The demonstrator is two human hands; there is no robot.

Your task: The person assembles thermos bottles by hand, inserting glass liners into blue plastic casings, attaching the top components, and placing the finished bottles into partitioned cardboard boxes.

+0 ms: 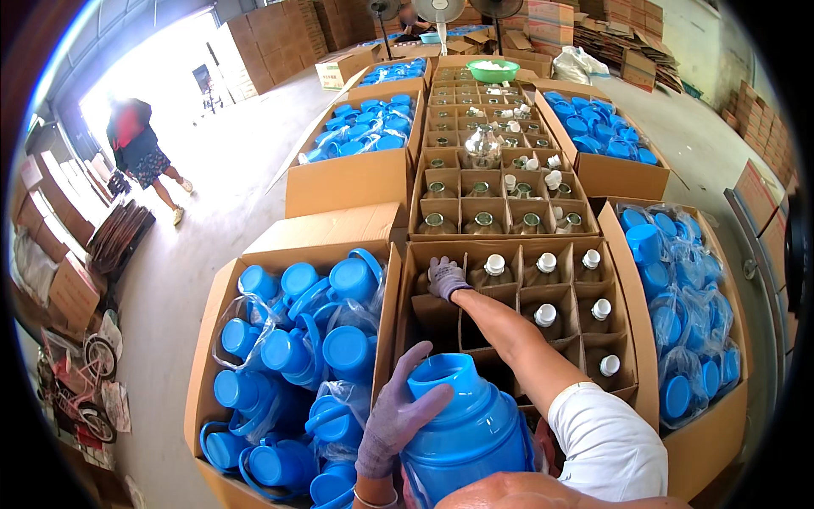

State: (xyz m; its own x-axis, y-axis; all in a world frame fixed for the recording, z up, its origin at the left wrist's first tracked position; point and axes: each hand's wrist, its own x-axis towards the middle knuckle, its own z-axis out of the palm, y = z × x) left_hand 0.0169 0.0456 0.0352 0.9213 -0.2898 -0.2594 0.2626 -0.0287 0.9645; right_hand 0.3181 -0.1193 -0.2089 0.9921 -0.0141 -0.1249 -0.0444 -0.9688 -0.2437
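Observation:
In a purple-grey glove, my left hand (397,414) is wrapped round the upper part of a blue plastic thermos shell (465,437), which stands open-topped close to me. My right hand (447,278), gloved alike, reaches across into a far-left compartment of the divided carton (632,339). Its fingers are curled down there, and what they hold is hidden. To its right in that carton stand several bottles with white caps (495,265). Left of the thermos shell, an open carton (222,293) holds blue thermos shells with cup lids and handles (287,352), partly wrapped in clear plastic.
Beyond is a divided carton of glass bottles (482,222), with a loose clear glass bottle (482,148) on top. A green basin (493,72) sits farther back. More cartons of blue parts (678,314) flank the row. A person (144,144) walks at left.

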